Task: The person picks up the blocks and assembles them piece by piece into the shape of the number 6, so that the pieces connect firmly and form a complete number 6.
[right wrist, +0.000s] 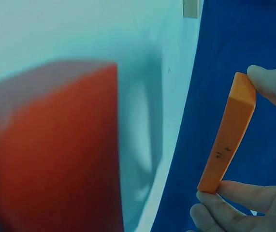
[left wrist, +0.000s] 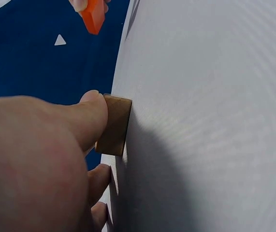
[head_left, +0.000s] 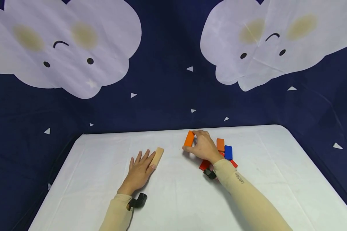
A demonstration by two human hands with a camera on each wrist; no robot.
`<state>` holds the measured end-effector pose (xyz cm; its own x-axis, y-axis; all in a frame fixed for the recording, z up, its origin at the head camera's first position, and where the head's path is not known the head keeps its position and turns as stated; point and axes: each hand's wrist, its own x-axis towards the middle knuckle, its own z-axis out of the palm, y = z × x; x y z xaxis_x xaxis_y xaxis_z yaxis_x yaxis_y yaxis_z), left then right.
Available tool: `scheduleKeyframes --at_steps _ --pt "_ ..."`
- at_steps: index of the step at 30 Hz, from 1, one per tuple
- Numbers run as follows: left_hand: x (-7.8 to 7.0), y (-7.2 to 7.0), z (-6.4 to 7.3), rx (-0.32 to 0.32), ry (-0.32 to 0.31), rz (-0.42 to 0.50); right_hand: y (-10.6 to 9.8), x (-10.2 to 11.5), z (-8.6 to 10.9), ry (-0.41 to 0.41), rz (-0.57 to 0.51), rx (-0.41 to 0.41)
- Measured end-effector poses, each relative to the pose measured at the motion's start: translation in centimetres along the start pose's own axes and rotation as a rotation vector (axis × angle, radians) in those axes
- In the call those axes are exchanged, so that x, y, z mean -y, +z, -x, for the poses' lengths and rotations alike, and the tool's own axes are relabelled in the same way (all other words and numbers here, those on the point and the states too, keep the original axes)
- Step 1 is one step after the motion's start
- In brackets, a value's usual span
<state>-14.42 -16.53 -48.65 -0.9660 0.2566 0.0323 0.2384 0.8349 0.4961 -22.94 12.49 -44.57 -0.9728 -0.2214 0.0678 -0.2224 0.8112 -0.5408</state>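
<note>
My left hand (head_left: 138, 173) lies with fingers spread at the left of the table. Its thumb rests on a plain wooden block (head_left: 158, 155) lying flat; in the left wrist view the end of that wooden block (left wrist: 116, 125) faces the camera beside the thumb. Above the table, my right hand (head_left: 203, 147) pinches an orange block (head_left: 189, 138) between thumb and fingertips. The right wrist view shows this orange block (right wrist: 229, 133) held by its two ends, with small dark marks on one side.
Under and beside the right forearm sit several blocks: an orange-brown one (head_left: 220, 145), a blue one (head_left: 228, 152) and red ones (head_left: 204, 165), partly hidden. White cloth covers the table (head_left: 173, 199). Behind it hangs a navy cloth (head_left: 167, 64) with clouds.
</note>
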Motion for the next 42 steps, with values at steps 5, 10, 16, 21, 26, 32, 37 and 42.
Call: scheduleKeyframes --at_steps 5,10,16,21,26,32,37,42 --pt "0.1 0.0 0.1 0.0 0.001 -0.002 0.9 0.3 -0.5 -0.02 0.0 -0.009" --pt "0.1 0.0 0.1 -0.007 0.002 -0.004 1.4 0.8 -0.9 -0.047 -0.001 -0.012" --pt "-0.2 0.2 -0.1 0.001 0.007 0.005 1.9 1.3 -1.2 -0.058 0.009 -0.024" --pt "-0.3 0.1 -0.1 -0.01 0.009 -0.007 2.4 2.2 -1.4 -0.062 -0.014 -0.049" --pt "0.0 0.1 -0.1 -0.002 -0.005 -0.007 3.2 3.1 -1.8 -0.057 -0.022 -0.052" --pt "0.2 0.1 0.0 0.005 -0.019 -0.002 4.3 3.8 -2.4 -0.067 -0.026 -0.051" --pt "0.2 0.2 -0.1 0.009 -0.023 -0.004 4.9 4.2 -2.7 -0.039 -0.011 -0.028" --pt "0.2 0.2 -0.2 0.014 -0.023 -0.008 5.3 4.7 -3.0 -0.024 -0.003 -0.022"
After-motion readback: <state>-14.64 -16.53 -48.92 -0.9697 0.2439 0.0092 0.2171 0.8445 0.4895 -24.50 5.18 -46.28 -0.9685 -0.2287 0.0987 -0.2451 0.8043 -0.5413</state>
